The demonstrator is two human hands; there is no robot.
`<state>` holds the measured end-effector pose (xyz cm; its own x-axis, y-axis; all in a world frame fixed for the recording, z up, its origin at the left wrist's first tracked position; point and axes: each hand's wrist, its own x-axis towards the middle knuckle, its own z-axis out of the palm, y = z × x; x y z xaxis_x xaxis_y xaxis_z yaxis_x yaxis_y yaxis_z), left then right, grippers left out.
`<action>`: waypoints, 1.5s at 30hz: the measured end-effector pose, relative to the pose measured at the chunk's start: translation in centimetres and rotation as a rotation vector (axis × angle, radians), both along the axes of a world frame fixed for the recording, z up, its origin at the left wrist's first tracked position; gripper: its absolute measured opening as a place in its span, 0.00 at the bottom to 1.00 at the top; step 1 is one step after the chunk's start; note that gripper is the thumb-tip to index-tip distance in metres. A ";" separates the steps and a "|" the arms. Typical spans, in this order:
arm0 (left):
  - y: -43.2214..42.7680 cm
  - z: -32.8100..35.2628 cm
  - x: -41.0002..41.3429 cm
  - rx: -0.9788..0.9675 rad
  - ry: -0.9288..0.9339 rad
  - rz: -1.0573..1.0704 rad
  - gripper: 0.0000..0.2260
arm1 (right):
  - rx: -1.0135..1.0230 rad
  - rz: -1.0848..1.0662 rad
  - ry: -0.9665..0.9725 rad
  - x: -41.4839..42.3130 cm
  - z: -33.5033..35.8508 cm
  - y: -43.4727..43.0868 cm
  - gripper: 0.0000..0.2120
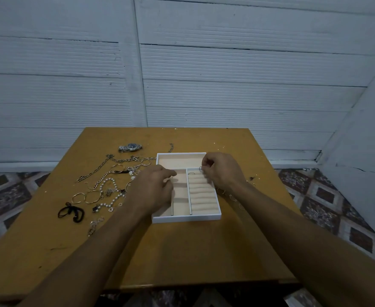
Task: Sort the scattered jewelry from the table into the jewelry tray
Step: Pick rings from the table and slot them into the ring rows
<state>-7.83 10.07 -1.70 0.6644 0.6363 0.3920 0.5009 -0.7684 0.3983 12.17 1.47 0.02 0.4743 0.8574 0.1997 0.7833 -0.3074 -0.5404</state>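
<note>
1. Two forearms [89,258] reach across the table [182,251] to the jewelry tray [186,218]
2. Left hand [153,189] lies over the tray's left compartments, fingers bent; whether it grips anything cannot be told
3. Right hand [222,171], apart from the left, pinches a thin ring [201,169] over the far end of the tray's ring rolls
4. Left of the tray lie tangled chains [93,171], a pearl bracelet [106,180] and a black cord [77,218]; a watch [130,147] sits beyond its far left corner
5. Thin hoops [233,197] lie just right of the tray
</note>
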 end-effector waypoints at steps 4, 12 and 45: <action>-0.9 0.0 -0.2 -0.016 0.024 -0.006 0.14 | -0.049 0.037 -0.128 -0.3 -0.3 0.3 0.02; -1.2 0.1 -0.3 -0.017 0.044 0.005 0.13 | -0.089 0.096 -0.197 -0.4 -0.5 0.3 0.08; -1.9 0.4 -0.5 0.021 0.079 -0.030 0.14 | -0.135 0.097 -0.250 -0.6 -1.3 0.1 0.17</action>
